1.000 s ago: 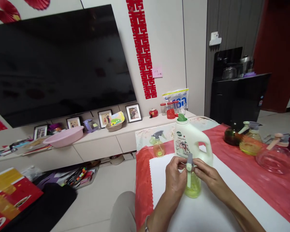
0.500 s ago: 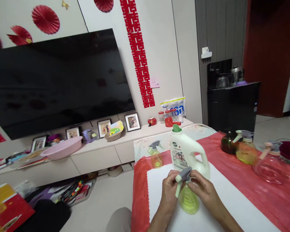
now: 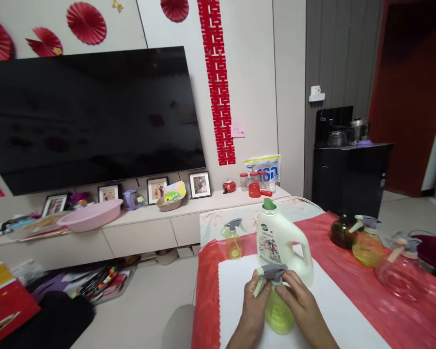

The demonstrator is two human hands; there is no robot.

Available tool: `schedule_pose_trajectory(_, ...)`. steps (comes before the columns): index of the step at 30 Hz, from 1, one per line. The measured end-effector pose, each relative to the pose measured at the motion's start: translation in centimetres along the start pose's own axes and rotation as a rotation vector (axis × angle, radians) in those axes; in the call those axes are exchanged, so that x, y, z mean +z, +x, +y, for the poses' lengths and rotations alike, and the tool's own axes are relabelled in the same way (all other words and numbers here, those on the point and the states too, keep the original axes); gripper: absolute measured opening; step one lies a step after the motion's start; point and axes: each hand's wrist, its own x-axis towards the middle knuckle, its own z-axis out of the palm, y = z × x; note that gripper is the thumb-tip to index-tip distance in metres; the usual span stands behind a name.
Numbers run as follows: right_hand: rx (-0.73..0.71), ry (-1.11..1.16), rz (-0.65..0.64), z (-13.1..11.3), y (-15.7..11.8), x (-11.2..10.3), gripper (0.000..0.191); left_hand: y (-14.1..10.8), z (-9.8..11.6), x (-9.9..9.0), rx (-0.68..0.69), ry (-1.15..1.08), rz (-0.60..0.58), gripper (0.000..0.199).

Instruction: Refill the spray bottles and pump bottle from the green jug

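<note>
A yellow-green see-through spray bottle [image 3: 279, 312] with a grey spray head [image 3: 272, 272] stands on the white mat [image 3: 236, 291]. My left hand [image 3: 253, 300] is closed around the left side of the head and neck, beside the pale trigger. On the other side, the fingers and thumb of my right hand [image 3: 301, 296] grip the neck just under the head. Right behind my hands is a large pale-green jug [image 3: 279, 232] with a handle and a green piece in its mouth. A smaller yellowish spray bottle [image 3: 234, 242] stands to its left.
On the red table cover [image 3: 349, 271] at right stand a dark bottle [image 3: 342, 231], a yellow spray bottle [image 3: 367, 247] and a pink spray bottle [image 3: 401, 271]. Beyond the table is a low cabinet [image 3: 141, 235] with a pink basin [image 3: 92, 214] and photo frames.
The camera view has turned slightly, shifting the scene. Both hands stay on the spray bottle; its spray head now points more sideways to the left.
</note>
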Motion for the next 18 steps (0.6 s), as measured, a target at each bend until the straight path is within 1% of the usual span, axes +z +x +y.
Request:
schedule_pose_trajectory(4, 0.088, -0.024, 0.047, -0.3, -0.5, 0.2, 0.063, -0.5, 0.5, 0.1, -0.011, -0.011, 0.035, 0.062)
schedule_pose_trajectory(10, 0.227, -0.027, 0.067, -1.3, -1.4, 0.2, 0.076, -0.6, 1.2, 0.2, 0.037, -0.006, -0.073, 0.047)
schedule_pose_trajectory(13, 0.25, -0.019, 0.076, -1.5, -1.6, 0.3, 0.08, -0.5, 1.1, 0.4, 0.045, -0.018, -0.083, 0.044)
schedule_pose_trajectory(18, 0.255, -0.023, 0.099, -1.0, -1.9, 0.7, 0.08, -0.6, 0.6, 0.5, 0.034, -0.057, -0.073, 0.045)
